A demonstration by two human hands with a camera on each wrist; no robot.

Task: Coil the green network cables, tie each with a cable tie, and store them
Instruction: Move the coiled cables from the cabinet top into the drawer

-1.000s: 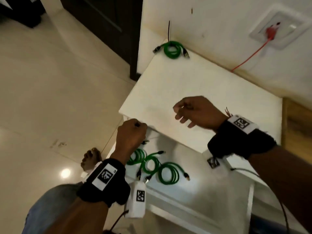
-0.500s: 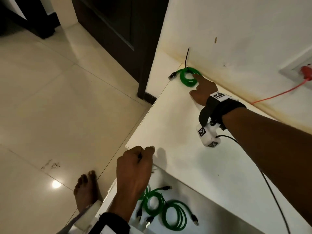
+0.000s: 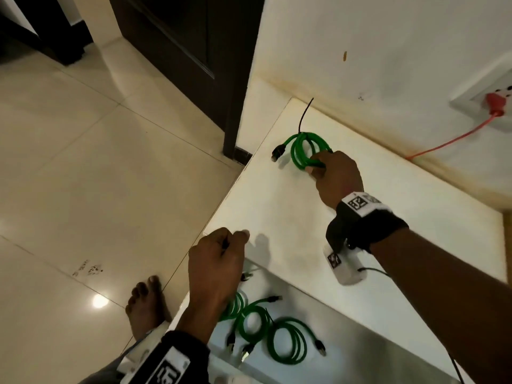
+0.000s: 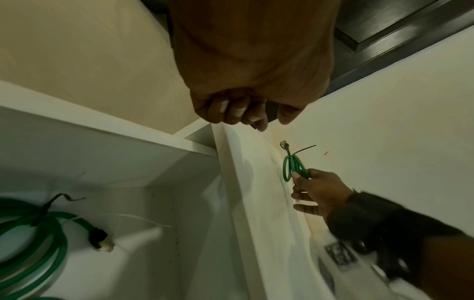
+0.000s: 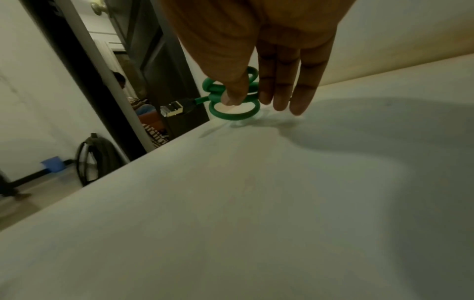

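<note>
Item: tied cable coil (image 3: pixel 304 149), pinched in our right hand (image 3: pixel 336 177), just off the tabletop (image 3: pixel 277 217), likely for storing. Left hand (image 3: pixel 214 261) curled at the drawer (image 3: pixel 360 342) edge, apparently keeping it open; stored coils (image 3: pixel 266 331) beneath.

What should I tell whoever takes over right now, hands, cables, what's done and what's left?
Right hand: pinches the tied coil on the desktop near the wall.
Left hand: curled at the desktop's front edge, above the open drawer; a thin dark thing shows in its fingers, unclear what.
Done: three coils lie in the drawer.
Left: put the fourth coil in the drawer, then probably shut it.
</note>
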